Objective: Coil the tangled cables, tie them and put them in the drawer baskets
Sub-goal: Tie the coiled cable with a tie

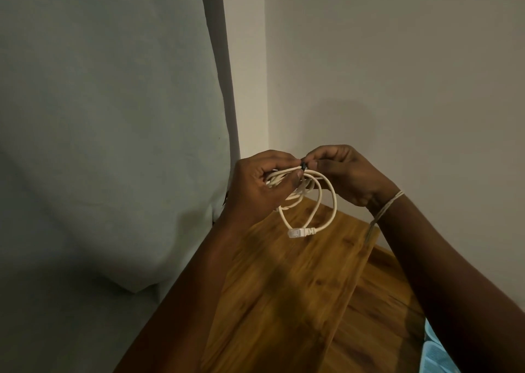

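A white network cable [326, 202] is wound into a small coil and held in the air above a wooden cabinet top [298, 287]. My left hand [255, 185] grips the coil's upper left side, fingers curled round the strands. My right hand [346, 173] pinches a small black tie [304, 165] at the top of the coil, where both hands meet. The cable's clear plug [297, 232] hangs at the bottom of the loops. No drawer basket is in view.
A grey-green curtain [113, 116] hangs at the left, close to my left forearm. A pale wall [397, 60] stands behind the cabinet. A light blue thing [434, 352] shows at the bottom right edge. A thin string band [389, 205] circles my right wrist.
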`<state>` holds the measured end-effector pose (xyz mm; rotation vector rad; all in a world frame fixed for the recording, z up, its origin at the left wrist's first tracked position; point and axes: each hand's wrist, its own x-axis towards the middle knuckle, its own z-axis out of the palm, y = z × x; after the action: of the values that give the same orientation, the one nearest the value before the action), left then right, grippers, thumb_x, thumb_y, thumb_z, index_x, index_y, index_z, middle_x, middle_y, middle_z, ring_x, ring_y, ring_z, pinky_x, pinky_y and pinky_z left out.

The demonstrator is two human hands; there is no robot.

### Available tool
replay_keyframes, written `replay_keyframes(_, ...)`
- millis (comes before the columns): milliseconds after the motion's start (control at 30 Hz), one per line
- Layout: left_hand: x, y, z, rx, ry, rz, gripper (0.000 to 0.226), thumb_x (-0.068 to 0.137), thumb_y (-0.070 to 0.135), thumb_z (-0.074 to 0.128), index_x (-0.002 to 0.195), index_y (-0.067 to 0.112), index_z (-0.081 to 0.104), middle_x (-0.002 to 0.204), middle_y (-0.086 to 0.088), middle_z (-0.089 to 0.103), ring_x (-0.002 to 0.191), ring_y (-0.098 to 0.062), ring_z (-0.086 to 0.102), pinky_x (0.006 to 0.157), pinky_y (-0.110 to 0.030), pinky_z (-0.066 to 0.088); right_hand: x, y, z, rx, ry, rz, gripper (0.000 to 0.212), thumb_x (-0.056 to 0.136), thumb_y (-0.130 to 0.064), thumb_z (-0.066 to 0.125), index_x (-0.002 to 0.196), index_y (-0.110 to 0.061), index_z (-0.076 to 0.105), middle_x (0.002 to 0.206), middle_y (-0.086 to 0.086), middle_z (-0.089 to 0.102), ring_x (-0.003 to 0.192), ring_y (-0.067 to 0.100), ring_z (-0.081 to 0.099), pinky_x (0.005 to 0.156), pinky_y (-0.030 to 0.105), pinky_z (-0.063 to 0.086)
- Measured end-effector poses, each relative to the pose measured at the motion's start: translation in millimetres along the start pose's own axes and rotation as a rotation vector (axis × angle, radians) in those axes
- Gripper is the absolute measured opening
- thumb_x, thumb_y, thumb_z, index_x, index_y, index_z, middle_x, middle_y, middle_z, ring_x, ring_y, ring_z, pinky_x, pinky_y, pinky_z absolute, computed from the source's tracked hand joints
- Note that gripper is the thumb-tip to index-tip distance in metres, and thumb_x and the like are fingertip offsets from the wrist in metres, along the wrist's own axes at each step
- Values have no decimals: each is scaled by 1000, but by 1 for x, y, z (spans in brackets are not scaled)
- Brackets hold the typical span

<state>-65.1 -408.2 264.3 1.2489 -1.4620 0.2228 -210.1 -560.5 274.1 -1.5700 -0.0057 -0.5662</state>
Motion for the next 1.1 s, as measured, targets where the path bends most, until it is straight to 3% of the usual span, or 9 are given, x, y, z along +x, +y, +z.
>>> replay_keyframes(100,0,2,1,19,-31,34,27,82,19,77,105,6,74,100,6,70,89,-4,69,78,-18,57,-1,-3,0,-22,12,16,5,83,-5,73,87,-5,76,92,21,69,79,29,67,73,33,59)
replay_keyframes(200,-1,5,4,37,-28,57,28,82,20,76,106,5,73,100,6,70,88,-5,69,79,-17,56,0,-6,-2,-47,45,74,17,82,0,61,81,-7,77,90,21,67,78,29,64,72,33,59)
replay_keyframes(333,0,4,9,84,13,70,23,85,20,74,103,6,72,97,2,72,86,-3,67,80,-14,54,-3,-12,2,-23,137,104,16,87,2,61,82,-3,76,85,19,69,75,28,65,69,31,59)
replay_keyframes(500,0,6,15,137,98,27,20,87,20,71,102,7,72,95,0,73,83,7,61,79,-7,51,-10,-7,16,-155,371,-63,16,92,5,61,84,0,74,84,22,72,75,32,67,70,34,59)
replay_keyframes(667,1,10,20,120,157,-59,20,89,21,69,104,9,72,95,9,70,82,3,64,77,-8,52,-19,1,18,-386,346,-280,19,87,2,71,104,-5,76,96,14,77,85,28,74,79,33,61)
replay_keyframes(800,2,14,29,113,166,-73,20,89,20,68,104,8,73,97,5,71,83,7,60,79,-3,48,-21,8,21,-624,458,-402,16,85,-2,75,101,-2,78,94,9,76,83,21,73,75,30,61)
replay_keyframes(967,2,13,29,75,79,-48,25,88,21,69,111,10,71,105,2,72,90,1,64,83,-10,52,-26,15,18,-689,549,-430,16,85,-1,73,100,-5,77,95,6,75,87,17,71,77,29,61)
replay_keyframes(1100,4,15,33,105,104,-14,22,86,17,69,107,8,72,101,-1,74,89,0,64,82,-10,52,-28,14,20,-655,567,-430,21,84,4,73,101,-8,76,96,4,75,88,16,72,80,29,61)
